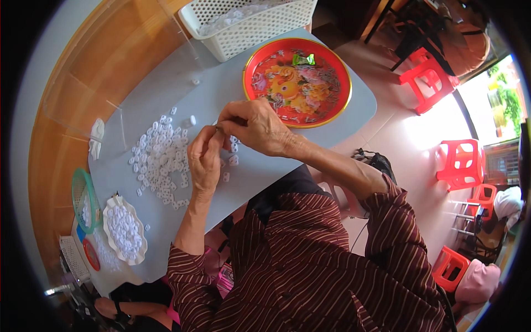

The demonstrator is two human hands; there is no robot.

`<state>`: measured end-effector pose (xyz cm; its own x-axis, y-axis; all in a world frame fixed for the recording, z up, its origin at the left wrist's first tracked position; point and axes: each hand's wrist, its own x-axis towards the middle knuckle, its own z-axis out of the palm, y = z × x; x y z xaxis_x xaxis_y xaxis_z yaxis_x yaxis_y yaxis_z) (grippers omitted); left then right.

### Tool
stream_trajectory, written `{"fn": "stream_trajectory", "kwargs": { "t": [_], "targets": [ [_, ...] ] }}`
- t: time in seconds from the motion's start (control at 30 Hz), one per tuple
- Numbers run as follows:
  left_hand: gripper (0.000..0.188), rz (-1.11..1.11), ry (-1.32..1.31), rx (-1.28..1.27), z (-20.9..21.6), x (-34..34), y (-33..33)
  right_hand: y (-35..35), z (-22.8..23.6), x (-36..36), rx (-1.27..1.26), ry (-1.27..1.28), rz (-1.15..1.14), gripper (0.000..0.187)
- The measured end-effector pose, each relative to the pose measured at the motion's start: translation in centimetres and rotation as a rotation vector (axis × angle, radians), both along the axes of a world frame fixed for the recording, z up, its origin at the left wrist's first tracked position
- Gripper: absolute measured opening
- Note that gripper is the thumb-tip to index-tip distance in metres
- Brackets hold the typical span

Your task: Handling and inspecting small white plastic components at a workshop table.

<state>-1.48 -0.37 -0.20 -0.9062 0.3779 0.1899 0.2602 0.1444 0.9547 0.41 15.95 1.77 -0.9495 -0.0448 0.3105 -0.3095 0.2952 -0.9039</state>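
My left hand [204, 160] and my right hand [255, 123] meet above the grey table, fingertips pinched together. Something small sits between them, too hidden by the fingers to name. To the left of my left hand spreads a loose heap of small white plastic pieces [160, 152], many with two holes. A few more white pieces [233, 160] lie under and beside my hands. Beyond my right hand stands a round red tray [347, 91] with a gold rim and a flower pattern. Many thin, small greyish parts are scattered in it, along with a green wrapped packet [303, 60].
A white perforated basket [254, 41] with clear bags stands at the far edge. At left are a scalloped white dish [141, 252] of white pieces, a green basket [74, 191] and a crumpled tissue [97, 138]. Another person's arm [138, 311] shows lower left. Red stools [426, 83] stand rightward.
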Motion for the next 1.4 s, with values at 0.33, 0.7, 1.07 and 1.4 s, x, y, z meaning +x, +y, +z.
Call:
{"fn": "stream_trajectory", "kwargs": {
  "t": [0.33,0.7,1.07,1.4],
  "targets": [
    [0.019,-0.039,-0.041,0.02,-0.9,0.1,0.1,11.7,-0.6,-4.8,0.622,0.265,-0.166,0.008],
    [0.013,-0.078,0.036,0.009,-1.3,0.2,0.2,13.4,-0.9,-6.1,0.783,0.082,-0.135,0.012],
    [0.012,-0.085,0.078,-0.057,-1.3,0.4,0.1,12.3,-0.6,-3.8,0.565,-0.069,0.298,0.013],
    [0.017,-0.098,-0.005,-0.062,-0.9,0.6,-0.1,15.1,1.1,-0.7,0.771,-0.06,0.127,0.016]
  ]
}}
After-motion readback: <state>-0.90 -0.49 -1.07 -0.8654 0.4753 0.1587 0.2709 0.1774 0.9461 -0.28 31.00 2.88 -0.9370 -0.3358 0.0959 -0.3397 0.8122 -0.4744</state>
